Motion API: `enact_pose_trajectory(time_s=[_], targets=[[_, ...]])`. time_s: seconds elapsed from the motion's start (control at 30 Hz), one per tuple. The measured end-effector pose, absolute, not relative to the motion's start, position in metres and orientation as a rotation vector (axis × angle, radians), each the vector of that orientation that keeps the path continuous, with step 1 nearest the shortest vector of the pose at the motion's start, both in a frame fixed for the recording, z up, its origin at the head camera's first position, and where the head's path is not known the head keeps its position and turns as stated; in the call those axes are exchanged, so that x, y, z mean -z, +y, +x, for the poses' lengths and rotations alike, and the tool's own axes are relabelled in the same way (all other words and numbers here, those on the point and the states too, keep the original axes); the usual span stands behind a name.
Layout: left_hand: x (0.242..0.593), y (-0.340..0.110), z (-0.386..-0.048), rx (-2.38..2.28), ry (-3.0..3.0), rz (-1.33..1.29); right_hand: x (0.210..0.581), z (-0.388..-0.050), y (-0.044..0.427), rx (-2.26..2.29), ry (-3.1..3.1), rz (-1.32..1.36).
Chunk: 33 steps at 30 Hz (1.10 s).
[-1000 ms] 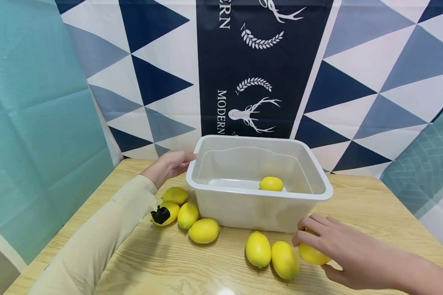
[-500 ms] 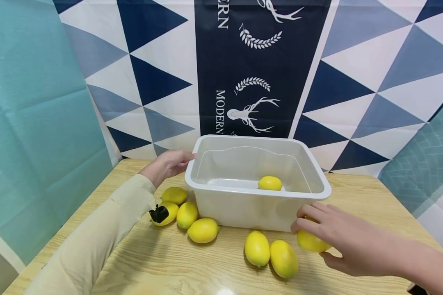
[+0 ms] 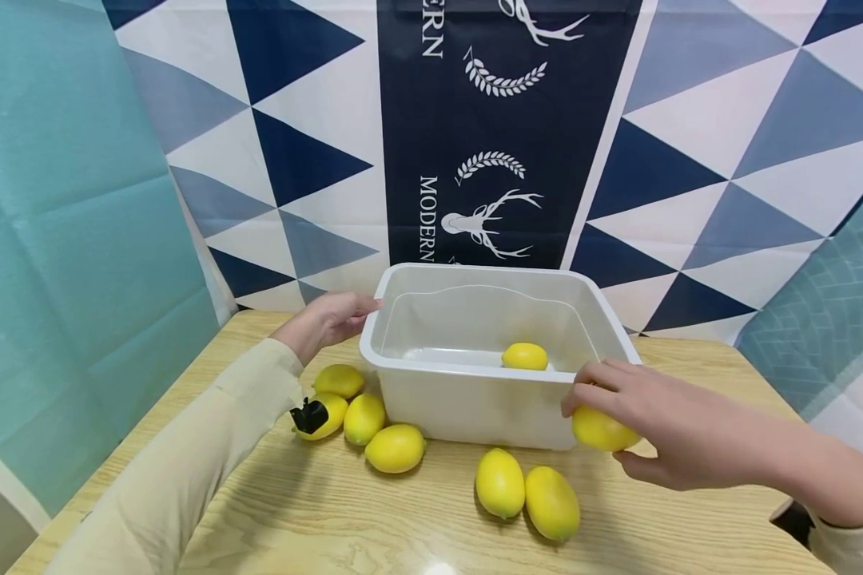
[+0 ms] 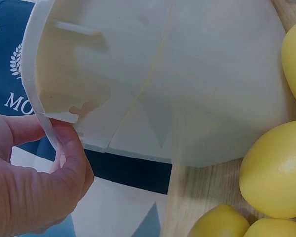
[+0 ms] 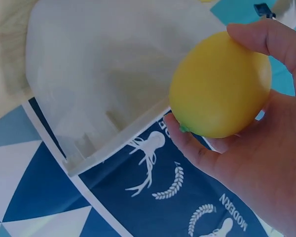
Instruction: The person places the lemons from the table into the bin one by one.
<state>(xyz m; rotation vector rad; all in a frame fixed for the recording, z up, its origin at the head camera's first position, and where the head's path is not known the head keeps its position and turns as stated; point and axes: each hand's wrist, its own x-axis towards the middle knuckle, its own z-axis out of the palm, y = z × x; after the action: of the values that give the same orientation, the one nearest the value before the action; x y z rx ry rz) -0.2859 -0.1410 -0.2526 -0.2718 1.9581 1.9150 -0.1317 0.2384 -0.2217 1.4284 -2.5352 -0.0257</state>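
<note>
My left hand (image 3: 331,319) pinches the left rim of a white plastic bin (image 3: 475,407); in the left wrist view thumb and fingers (image 4: 71,158) close over that rim. My right hand (image 3: 662,423) holds a lemon (image 3: 602,430) in front of the bin's right front corner, lifted off the table. The right wrist view shows this lemon (image 5: 219,84) between thumb and fingers, its greenish tip downward. One lemon (image 3: 524,356) lies inside the bin, toward the right. Two more, a lemon (image 3: 500,483) and its neighbour lemon (image 3: 552,503), touch on the table before the bin.
Several lemons cluster by the bin's left front corner, among them a front lemon (image 3: 395,449). A black piece (image 3: 309,416) at the left sleeve covers part of one. Behind the wooden table (image 3: 374,527) hangs a patterned cloth (image 3: 475,136).
My right hand has raised the lemon from low beside the other two up to near the bin's front rim. The left hand keeps its hold on the rim.
</note>
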Motion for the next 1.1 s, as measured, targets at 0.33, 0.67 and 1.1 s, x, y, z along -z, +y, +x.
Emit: enact_pose_trajectory(time_s=[0.33,0.67,1.1], targets=[[0.254,-0.141,-0.285,-1.913,1.965,-0.263,0.203,-0.144,0.232,-0.011,-2.563,1.457],[0.256,-0.141,-0.286,-1.924,1.954,-0.26,0.188,-0.153,0.228,0.018,-2.654,1.41],[0.257,-0.14,-0.284,-1.932,1.958,-0.259,0.173,-0.164,0.219,0.014,-2.729,1.35]])
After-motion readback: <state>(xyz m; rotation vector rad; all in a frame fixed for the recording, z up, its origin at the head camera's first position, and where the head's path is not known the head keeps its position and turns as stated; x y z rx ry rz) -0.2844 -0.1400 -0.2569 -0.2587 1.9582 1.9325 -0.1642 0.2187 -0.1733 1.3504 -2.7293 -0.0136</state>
